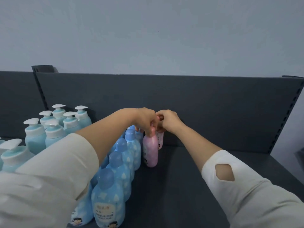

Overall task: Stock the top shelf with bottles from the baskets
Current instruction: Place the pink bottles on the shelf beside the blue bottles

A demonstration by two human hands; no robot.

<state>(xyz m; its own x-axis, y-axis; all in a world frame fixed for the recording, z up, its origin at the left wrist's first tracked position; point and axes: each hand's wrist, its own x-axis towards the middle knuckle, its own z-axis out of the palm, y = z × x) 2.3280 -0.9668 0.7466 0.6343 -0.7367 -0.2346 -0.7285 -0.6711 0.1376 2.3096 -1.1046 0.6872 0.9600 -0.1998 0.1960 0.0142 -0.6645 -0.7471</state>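
Observation:
On the dark grey top shelf (pixel 189 170) stand two pink bottles. My left hand (pixel 146 120) grips the cap of the nearer pink bottle (pixel 150 151), which stands upright. Just behind it, my right hand (pixel 167 120) holds the top of the rear pink bottle (pixel 160 139), close to the back panel. Both pink bottles sit right of a row of blue bottles (pixel 121 163) with rounded blue caps that runs toward me. My left forearm crosses over that row and hides part of it.
Several light-blue pump bottles (pixel 54 127) with white pumps stand at the left of the shelf. The dark back panel (pixel 213 112) rises behind. A perforated upright (pixel 286 116) marks the shelf's right end. Bare shelf surface lies right of the pink bottles.

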